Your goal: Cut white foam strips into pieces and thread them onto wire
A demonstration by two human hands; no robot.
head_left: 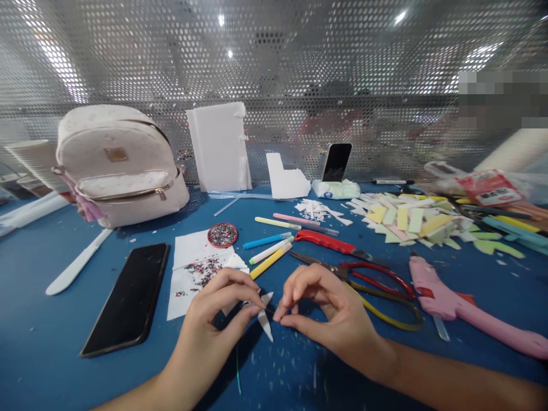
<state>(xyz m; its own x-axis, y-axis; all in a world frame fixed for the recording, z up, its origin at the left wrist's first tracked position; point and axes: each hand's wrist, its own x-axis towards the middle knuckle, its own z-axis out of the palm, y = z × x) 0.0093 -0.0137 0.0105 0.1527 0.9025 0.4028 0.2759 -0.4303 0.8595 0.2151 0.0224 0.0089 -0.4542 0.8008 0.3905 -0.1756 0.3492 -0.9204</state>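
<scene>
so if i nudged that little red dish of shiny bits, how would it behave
The red dish would probably slide rather than tip, since it looks shallow and low. Its shiny bits look loose and might spill with a jolt; similar bits lie scattered on the white paper. Being small, it's likely light too.

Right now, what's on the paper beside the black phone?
Scattered multicoloured bits lie on the paper; a red-rimmed dish overlaps its far edge. The left hand covers its near right part, hiding what's there.
</scene>
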